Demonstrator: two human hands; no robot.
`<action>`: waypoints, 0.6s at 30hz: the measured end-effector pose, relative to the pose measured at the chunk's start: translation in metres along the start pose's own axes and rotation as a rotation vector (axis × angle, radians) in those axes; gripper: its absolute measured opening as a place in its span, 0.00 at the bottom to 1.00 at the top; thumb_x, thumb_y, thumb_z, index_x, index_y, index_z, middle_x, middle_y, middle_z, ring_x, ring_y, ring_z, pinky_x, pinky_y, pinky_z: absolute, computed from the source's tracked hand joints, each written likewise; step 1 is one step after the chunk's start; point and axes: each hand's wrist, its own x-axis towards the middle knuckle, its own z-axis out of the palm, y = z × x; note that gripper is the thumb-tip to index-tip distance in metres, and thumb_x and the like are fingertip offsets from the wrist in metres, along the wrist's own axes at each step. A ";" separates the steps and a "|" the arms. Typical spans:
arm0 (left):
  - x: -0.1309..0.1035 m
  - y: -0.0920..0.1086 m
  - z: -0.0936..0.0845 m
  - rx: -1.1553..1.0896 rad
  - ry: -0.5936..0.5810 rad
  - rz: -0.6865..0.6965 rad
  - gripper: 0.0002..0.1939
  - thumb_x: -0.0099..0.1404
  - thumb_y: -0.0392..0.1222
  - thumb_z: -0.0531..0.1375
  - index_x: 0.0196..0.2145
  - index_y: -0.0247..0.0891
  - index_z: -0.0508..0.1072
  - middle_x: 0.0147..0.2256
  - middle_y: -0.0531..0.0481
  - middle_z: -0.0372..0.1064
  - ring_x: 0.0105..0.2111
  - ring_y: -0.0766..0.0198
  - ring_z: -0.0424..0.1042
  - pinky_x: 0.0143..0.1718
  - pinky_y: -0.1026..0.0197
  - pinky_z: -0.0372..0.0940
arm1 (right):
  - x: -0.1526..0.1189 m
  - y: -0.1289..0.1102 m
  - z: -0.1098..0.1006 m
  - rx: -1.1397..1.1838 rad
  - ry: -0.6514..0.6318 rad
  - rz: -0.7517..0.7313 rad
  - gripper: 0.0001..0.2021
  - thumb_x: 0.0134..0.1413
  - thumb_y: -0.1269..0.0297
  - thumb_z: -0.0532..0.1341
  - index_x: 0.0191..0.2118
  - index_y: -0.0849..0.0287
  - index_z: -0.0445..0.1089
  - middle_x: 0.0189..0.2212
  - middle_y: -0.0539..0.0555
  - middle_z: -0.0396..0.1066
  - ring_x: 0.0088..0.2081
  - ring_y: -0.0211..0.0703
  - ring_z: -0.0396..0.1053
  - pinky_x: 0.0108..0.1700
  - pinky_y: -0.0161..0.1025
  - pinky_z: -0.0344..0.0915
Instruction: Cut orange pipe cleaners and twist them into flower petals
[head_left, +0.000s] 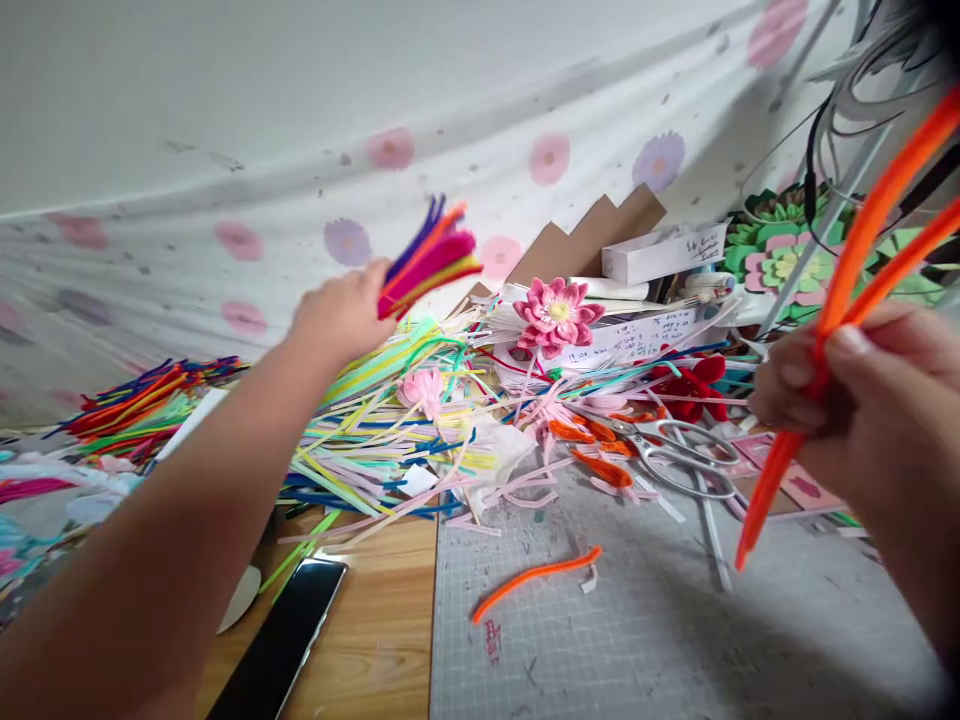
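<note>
Right fingers [851, 346] pinch orange pipe cleaners [777, 478], ends above and below; left fingers [373, 287] grip multicolour bundle [433, 264], jutting rightward.

Left of the phone [276, 645], a bare left forearm [214, 490] is seen, narrowed toward the wrist [306, 340]; well right of the phone, a short, rounded thumbnail [853, 341] is shown on the bare right hand [874, 395].
</note>
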 end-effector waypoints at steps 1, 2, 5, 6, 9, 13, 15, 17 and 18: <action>-0.001 0.002 0.015 -0.023 -0.039 0.001 0.33 0.51 0.42 0.57 0.54 0.36 0.55 0.52 0.36 0.56 0.53 0.38 0.50 0.49 0.35 0.41 | -0.007 0.005 0.001 0.021 -0.006 0.029 0.07 0.47 0.77 0.55 0.27 0.57 0.61 0.17 0.47 0.57 0.16 0.32 0.51 0.15 0.31 0.46; -0.006 0.007 0.030 -0.053 -0.083 -0.001 0.32 0.48 0.41 0.59 0.51 0.33 0.59 0.51 0.33 0.57 0.53 0.36 0.50 0.49 0.35 0.41 | -0.013 0.009 0.003 0.049 0.004 0.061 0.06 0.48 0.75 0.55 0.27 0.57 0.61 0.18 0.47 0.58 0.16 0.32 0.51 0.16 0.32 0.46; -0.045 0.033 0.068 -0.198 -0.226 0.057 0.29 0.41 0.41 0.63 0.44 0.35 0.68 0.47 0.35 0.64 0.50 0.39 0.58 0.48 0.42 0.50 | -0.020 0.018 0.014 0.192 0.066 0.137 0.07 0.48 0.73 0.56 0.24 0.57 0.58 0.17 0.45 0.55 0.15 0.30 0.49 0.16 0.30 0.44; -0.063 0.046 0.077 -0.253 -0.276 0.112 0.28 0.41 0.42 0.64 0.43 0.39 0.69 0.47 0.39 0.65 0.49 0.43 0.60 0.48 0.47 0.53 | -0.019 0.020 0.021 0.246 0.077 0.159 0.07 0.49 0.73 0.55 0.24 0.57 0.58 0.17 0.45 0.54 0.15 0.29 0.48 0.16 0.30 0.44; -0.116 0.088 0.093 -0.648 -0.527 0.360 0.26 0.49 0.49 0.61 0.47 0.48 0.66 0.46 0.48 0.67 0.44 0.55 0.67 0.43 0.59 0.60 | -0.017 0.024 0.051 0.408 0.078 0.202 0.07 0.49 0.72 0.55 0.25 0.56 0.56 0.18 0.44 0.55 0.16 0.29 0.50 0.18 0.28 0.46; -0.153 0.123 0.112 -1.258 -0.592 0.248 0.18 0.54 0.46 0.57 0.42 0.37 0.67 0.36 0.44 0.68 0.36 0.59 0.68 0.36 0.60 0.61 | -0.015 0.025 0.088 0.567 0.041 0.206 0.07 0.49 0.70 0.56 0.26 0.56 0.55 0.20 0.43 0.55 0.17 0.27 0.52 0.18 0.26 0.49; -0.157 0.122 0.122 -1.444 -0.682 0.089 0.15 0.59 0.50 0.52 0.35 0.35 0.66 0.21 0.52 0.63 0.24 0.66 0.65 0.29 0.63 0.60 | -0.014 0.025 0.095 0.574 0.013 0.212 0.06 0.49 0.69 0.56 0.27 0.56 0.55 0.21 0.43 0.56 0.18 0.28 0.54 0.19 0.27 0.52; -0.160 0.110 0.131 -1.542 -0.764 -0.031 0.17 0.58 0.55 0.50 0.29 0.36 0.62 0.14 0.60 0.50 0.15 0.72 0.55 0.21 0.67 0.55 | -0.014 0.029 0.091 0.511 -0.009 0.216 0.06 0.48 0.67 0.57 0.27 0.55 0.56 0.22 0.44 0.59 0.20 0.30 0.58 0.21 0.28 0.56; -0.162 0.101 0.133 -1.547 -0.782 -0.069 0.18 0.57 0.57 0.51 0.28 0.36 0.61 0.13 0.62 0.46 0.13 0.74 0.49 0.17 0.69 0.50 | -0.014 0.033 0.086 0.457 -0.007 0.216 0.06 0.47 0.67 0.58 0.27 0.55 0.57 0.23 0.44 0.60 0.22 0.31 0.60 0.23 0.30 0.58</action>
